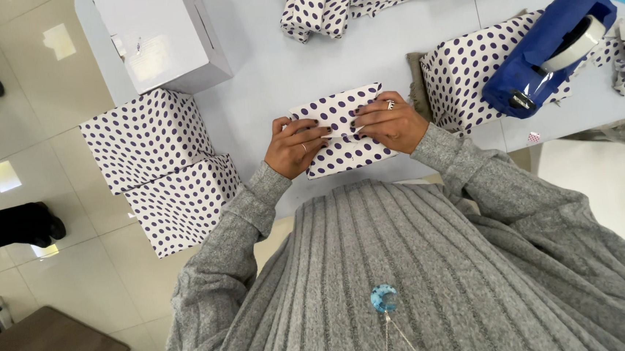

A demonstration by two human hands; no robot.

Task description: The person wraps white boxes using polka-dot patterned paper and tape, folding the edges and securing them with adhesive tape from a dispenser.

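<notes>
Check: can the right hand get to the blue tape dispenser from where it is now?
Probably yes. The right hand rests on the dotted package, and the blue tape dispenser sits on top of a wrapped box just to its right, with nothing between them.
</notes>
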